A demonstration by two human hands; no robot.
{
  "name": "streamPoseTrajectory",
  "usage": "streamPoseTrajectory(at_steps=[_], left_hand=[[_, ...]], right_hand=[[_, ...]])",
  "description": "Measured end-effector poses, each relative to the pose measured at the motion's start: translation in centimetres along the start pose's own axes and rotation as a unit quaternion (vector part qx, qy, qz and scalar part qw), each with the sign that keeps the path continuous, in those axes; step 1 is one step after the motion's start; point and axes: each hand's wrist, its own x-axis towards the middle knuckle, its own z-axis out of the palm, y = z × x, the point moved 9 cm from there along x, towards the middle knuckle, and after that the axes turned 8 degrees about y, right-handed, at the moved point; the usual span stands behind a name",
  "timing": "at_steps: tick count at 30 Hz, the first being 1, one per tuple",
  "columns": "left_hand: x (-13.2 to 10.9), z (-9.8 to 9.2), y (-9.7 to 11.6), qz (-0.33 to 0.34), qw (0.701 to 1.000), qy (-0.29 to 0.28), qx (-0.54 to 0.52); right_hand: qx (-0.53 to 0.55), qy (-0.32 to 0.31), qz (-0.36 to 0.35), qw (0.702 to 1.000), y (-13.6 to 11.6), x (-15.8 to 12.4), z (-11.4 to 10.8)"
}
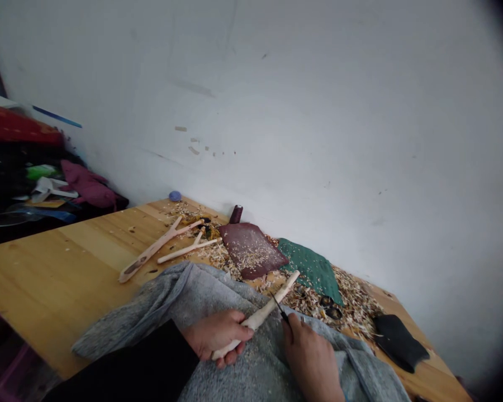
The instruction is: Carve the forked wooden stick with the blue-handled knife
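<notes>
My left hand point(220, 336) is closed round the lower end of a pale, peeled wooden stick point(262, 314), which points up and to the right. In my right hand point(312, 352) is a knife with a dark handle point(285, 319). Its thin blade point(275, 301) lies against or just over the stick, past its middle; whether it touches I cannot tell. Beneath both hands spreads a grey cloth point(218, 298), draped over the near edge of the table. Two peeled forked sticks, a larger one point(151, 249) and a smaller one point(188, 249), lie to the left.
Wood shavings point(358, 298) litter the wooden table point(58, 273) along the wall. Among them lie a maroon cloth point(251, 245), a green cloth point(310, 265) and a black piece of material point(400, 340). A dark thread spool point(236, 214) and a purple ball point(175, 196) sit farther back.
</notes>
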Motion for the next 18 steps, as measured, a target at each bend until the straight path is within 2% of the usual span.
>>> streamPoseTrajectory(at_steps=[2,5,7,11,13,16,18], left_hand=[[-0.2,0.0,0.0,0.000,1.000,-0.001,-0.004],[-0.1,0.0,0.0,0.002,1.000,-0.006,-0.019],[0.0,0.1,0.0,0.004,1.000,-0.008,-0.022],[0.0,0.1,0.1,0.010,1.000,-0.005,-0.023],[-0.2,0.1,0.2,0.007,1.000,-0.001,-0.016],[-0.7,-0.1,0.5,0.004,1.000,0.008,-0.012],[-0.9,-0.1,0.7,0.007,1.000,0.005,-0.015]], right_hand=[[0.016,-0.003,-0.049,0.999,-1.8,-0.6,0.7],[0.025,0.024,-0.111,0.993,-4.2,-1.6,1.0],[0.026,0.034,-0.109,0.993,-4.1,-1.6,0.7],[0.004,0.005,-0.018,1.000,-0.8,-0.3,0.0],[-0.004,-0.012,0.007,1.000,-0.1,0.0,0.0],[0.012,-0.023,-0.043,0.999,-2.1,-0.7,0.8],[0.006,0.008,-0.082,0.997,-3.8,-1.3,0.9]])
